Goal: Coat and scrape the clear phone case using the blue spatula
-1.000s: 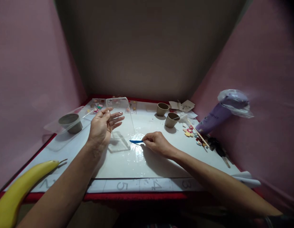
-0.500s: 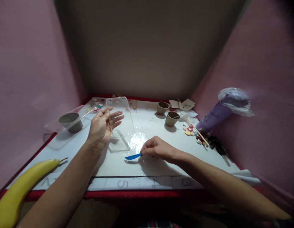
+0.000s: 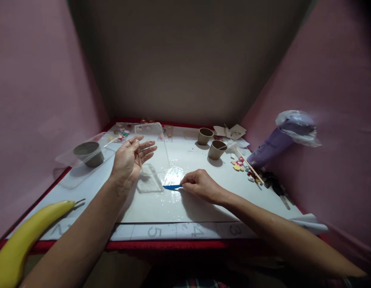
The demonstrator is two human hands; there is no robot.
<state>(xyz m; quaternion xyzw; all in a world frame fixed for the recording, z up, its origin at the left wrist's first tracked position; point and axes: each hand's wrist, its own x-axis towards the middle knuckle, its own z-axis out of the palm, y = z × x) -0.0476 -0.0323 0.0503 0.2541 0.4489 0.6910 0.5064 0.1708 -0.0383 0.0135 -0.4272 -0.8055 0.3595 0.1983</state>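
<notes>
My left hand [image 3: 128, 160] is raised palm up over the left part of the white table. Its thumb and index finger are drawn together on a clear plastic box [image 3: 149, 125], while the other fingers stretch out. The box's outline is hard to make out, and a rectangular shadow lies below it. My right hand [image 3: 200, 185] pinches a blue plastic knife [image 3: 172, 187] by its end. The knife lies low over the table, pointing left, at the near edge of a shiny, clear wet patch [image 3: 174, 175].
Grey-brown cups [image 3: 205, 136] stand at the back right and left. A purple tube [image 3: 271, 146] leans at right, beside a wooden stick [image 3: 249, 166] and small charms [image 3: 237, 167]. A yellow banana [image 3: 38, 220] lies front left. Pink walls flank the table.
My right hand has moved the blue knife slightly away from me and to the right, bringing it more level with the wet patch. My left hand has stayed almost still.
</notes>
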